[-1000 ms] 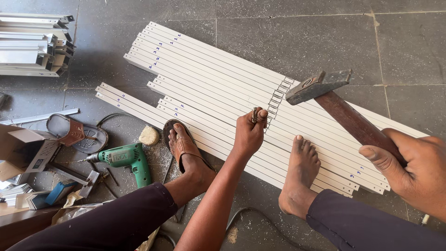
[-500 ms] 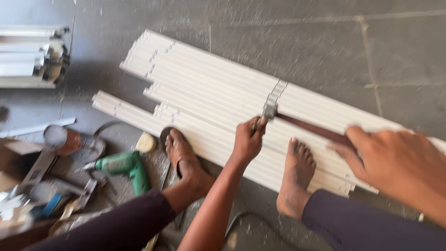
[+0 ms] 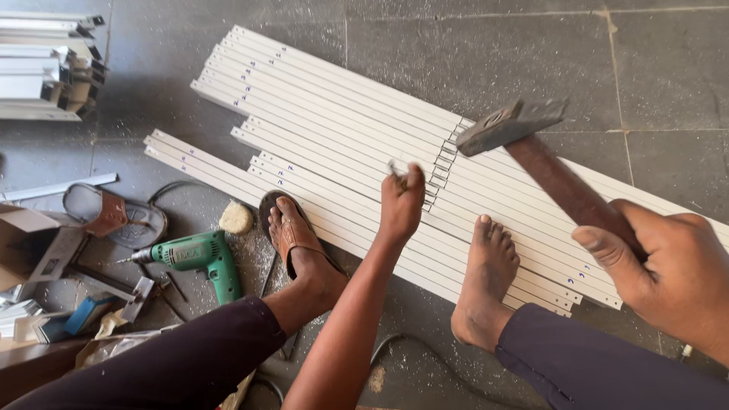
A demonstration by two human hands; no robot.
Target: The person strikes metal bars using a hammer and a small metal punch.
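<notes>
My right hand grips the brown wooden handle of a hammer, whose dark metal head is raised above a row of white slats lying side by side on the grey floor. My left hand pinches a small metal tool, a chisel or punch, upright on the slats beside a line of rectangular slots cut across them. My bare right foot rests on the slats' near edge; my sandalled left foot stands beside them.
A green electric drill lies on the floor at the left, near a loose sandal, a cardboard box, scattered tools and a pale round lump. Stacked metal profiles sit at the top left. A cable runs under my legs.
The hammer came down onto the tool in my left hand half a second ago and has since swung back up. My left hand has stayed on the slats.
</notes>
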